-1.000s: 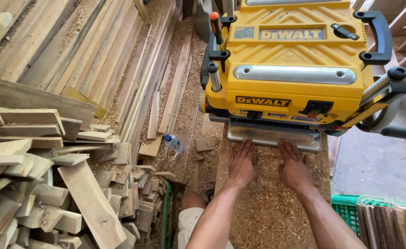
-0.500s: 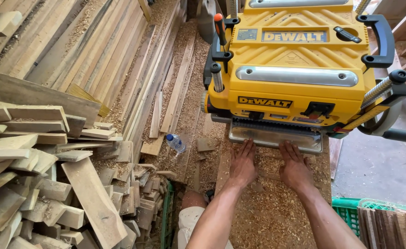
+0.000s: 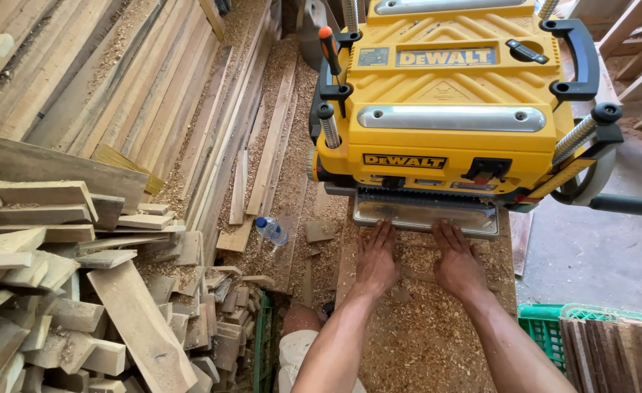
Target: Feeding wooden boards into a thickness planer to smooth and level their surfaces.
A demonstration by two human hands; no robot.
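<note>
- Board [image 3: 415, 269] lies flat on the bench in front of the planer, far end at the metal infeed table [image 3: 426, 216], mostly buried under shavings so its edges are hard to trace
- left hand [image 3: 376, 260] is flat on the board, palm down, fingers straight and together, fingertips just short of the infeed table; grips nothing
- right hand [image 3: 458, 263] is the same: open, palm down, pressed flat on the board just beside the left one, nothing held
- both forearms come up from the bottom edge, roughly parallel
- thickness planer [image 3: 444, 109], yellow housing with black trim, sits right behind the hands; black carry handle [image 3: 579, 58] on its right side, crank handle [image 3: 619, 205] sticks out lower right, threaded posts at the corners
- sawdust [image 3: 415, 342] covers the bench top around and under both hands
- plastic water bottle [image 3: 271, 231] with blue cap lies on the floor left of the bench, among shavings
- long planks [image 3: 117, 94] lie side by side on the floor at upper left, running away from the camera
- pile of short offcuts [image 3: 66, 284] is stacked at lower left, well apart from the hands
- green crate [image 3: 546, 327] at lower right, thin dark slats [image 3: 612, 356] stacked in it
- bare concrete floor [image 3: 597, 255] to the right of the bench
</note>
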